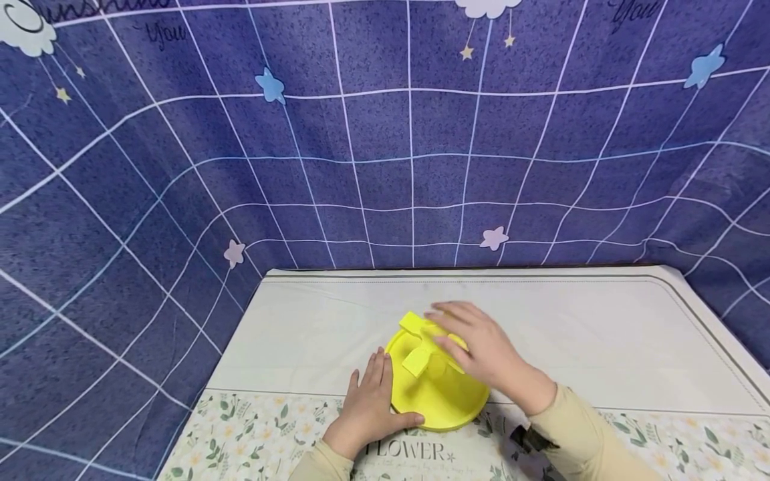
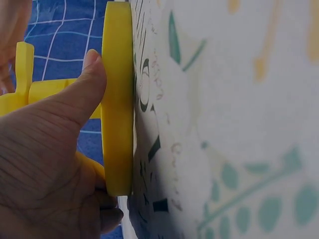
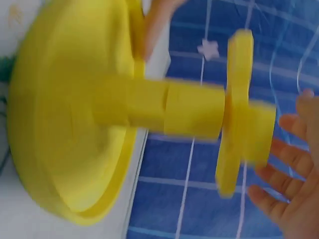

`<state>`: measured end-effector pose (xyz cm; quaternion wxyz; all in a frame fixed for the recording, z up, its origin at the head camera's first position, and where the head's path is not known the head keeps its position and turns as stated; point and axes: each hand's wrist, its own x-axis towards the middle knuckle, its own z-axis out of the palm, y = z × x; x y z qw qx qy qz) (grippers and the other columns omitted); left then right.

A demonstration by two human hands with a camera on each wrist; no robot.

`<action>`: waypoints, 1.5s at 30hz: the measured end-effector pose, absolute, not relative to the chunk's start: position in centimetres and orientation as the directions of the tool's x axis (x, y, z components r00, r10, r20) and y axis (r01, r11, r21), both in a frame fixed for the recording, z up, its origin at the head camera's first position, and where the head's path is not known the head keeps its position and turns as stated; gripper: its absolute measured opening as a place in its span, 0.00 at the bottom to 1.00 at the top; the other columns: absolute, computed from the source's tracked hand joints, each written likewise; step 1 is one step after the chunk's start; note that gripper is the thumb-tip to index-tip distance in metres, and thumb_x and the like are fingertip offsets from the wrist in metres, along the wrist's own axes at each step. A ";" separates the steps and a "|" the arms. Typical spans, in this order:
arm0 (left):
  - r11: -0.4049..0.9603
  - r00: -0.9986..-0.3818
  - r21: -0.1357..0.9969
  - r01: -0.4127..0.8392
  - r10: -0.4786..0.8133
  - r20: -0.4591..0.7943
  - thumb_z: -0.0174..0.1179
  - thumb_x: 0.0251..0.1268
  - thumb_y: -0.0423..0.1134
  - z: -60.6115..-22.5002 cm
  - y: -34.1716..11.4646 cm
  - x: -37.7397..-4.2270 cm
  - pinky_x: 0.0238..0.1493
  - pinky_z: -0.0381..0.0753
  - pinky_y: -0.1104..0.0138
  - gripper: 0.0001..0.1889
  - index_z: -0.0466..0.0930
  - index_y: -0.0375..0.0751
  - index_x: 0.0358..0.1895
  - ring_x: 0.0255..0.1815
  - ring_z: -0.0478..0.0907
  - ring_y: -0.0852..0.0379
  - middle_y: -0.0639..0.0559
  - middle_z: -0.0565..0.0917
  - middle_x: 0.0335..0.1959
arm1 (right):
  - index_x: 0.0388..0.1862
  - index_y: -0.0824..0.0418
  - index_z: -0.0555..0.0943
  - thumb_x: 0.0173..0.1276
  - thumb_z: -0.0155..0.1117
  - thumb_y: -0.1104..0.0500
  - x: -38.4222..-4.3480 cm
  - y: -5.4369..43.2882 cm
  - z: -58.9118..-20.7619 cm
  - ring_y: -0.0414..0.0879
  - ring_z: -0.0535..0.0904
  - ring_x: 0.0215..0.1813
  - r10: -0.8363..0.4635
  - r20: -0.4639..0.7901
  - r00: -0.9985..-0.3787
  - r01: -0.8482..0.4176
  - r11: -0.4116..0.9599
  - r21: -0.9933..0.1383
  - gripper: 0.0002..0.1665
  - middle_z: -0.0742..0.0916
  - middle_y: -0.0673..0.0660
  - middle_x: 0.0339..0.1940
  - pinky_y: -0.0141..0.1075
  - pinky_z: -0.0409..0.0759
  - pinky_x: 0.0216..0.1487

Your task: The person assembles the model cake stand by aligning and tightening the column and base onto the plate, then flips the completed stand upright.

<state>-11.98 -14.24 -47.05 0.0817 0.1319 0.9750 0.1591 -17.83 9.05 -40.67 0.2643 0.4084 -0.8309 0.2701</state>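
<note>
A yellow round dish (image 1: 445, 404) with a raised rim stands on the table. From its middle rises a yellow post (image 3: 169, 107), topped by a flat bladed piece (image 1: 421, 344) with a round knob (image 3: 259, 133) at its end. My left hand (image 1: 371, 404) rests against the dish's left and near rim, fingers straight along the side. The left thumb (image 2: 82, 89) lies along the rim. Over the bladed piece, from the right, my right hand (image 1: 478, 341) hovers with fingers spread and blurred. Its fingertips come close to the knob; contact cannot be told.
The white table (image 1: 313, 327) has a floral cloth (image 1: 265, 427) with printed lettering along the near side. A blue grid-patterned curtain (image 1: 373, 187) with stars hangs behind the table and at both sides. A dark strap-like thing (image 1: 532, 439) shows below the right wrist.
</note>
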 end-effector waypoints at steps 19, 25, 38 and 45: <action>0.905 -0.950 0.361 0.223 0.285 -0.129 0.60 0.48 0.75 -47.3 -14.0 -12.1 0.71 0.44 0.38 0.66 0.44 0.27 0.76 0.78 0.42 0.39 0.33 0.43 0.78 | 0.64 0.66 0.76 0.78 0.51 0.59 -19.5 12.5 -42.6 0.57 0.80 0.58 -0.398 0.326 -0.857 -0.505 0.526 -0.685 0.21 0.82 0.63 0.59 0.51 0.77 0.58; 0.912 -0.950 0.349 0.217 0.280 -0.139 0.58 0.48 0.77 -47.3 -14.1 -12.1 0.71 0.44 0.39 0.66 0.44 0.28 0.76 0.78 0.42 0.41 0.34 0.43 0.78 | 0.63 0.65 0.77 0.77 0.53 0.60 -18.3 13.3 -42.7 0.52 0.84 0.49 -0.389 0.345 -0.854 -0.514 0.537 -0.669 0.19 0.84 0.62 0.56 0.46 0.82 0.49; 0.917 -0.952 0.338 0.212 0.272 -0.141 0.58 0.47 0.78 -47.3 -14.2 -12.3 0.71 0.45 0.39 0.66 0.44 0.27 0.76 0.78 0.42 0.40 0.34 0.44 0.78 | 0.53 0.55 0.82 0.67 0.68 0.54 -15.3 13.9 -42.9 0.45 0.85 0.43 -0.358 0.343 -0.868 -0.496 0.609 -0.619 0.16 0.88 0.47 0.43 0.47 0.82 0.43; 0.917 -0.951 0.336 0.214 0.274 -0.143 0.57 0.48 0.77 -47.3 -14.1 -12.2 0.71 0.45 0.39 0.66 0.44 0.27 0.76 0.78 0.42 0.40 0.34 0.43 0.78 | 0.47 0.55 0.84 0.62 0.72 0.49 -13.8 12.7 -43.3 0.41 0.84 0.38 -0.362 0.418 -0.833 -0.546 0.661 -0.515 0.17 0.88 0.47 0.38 0.34 0.79 0.34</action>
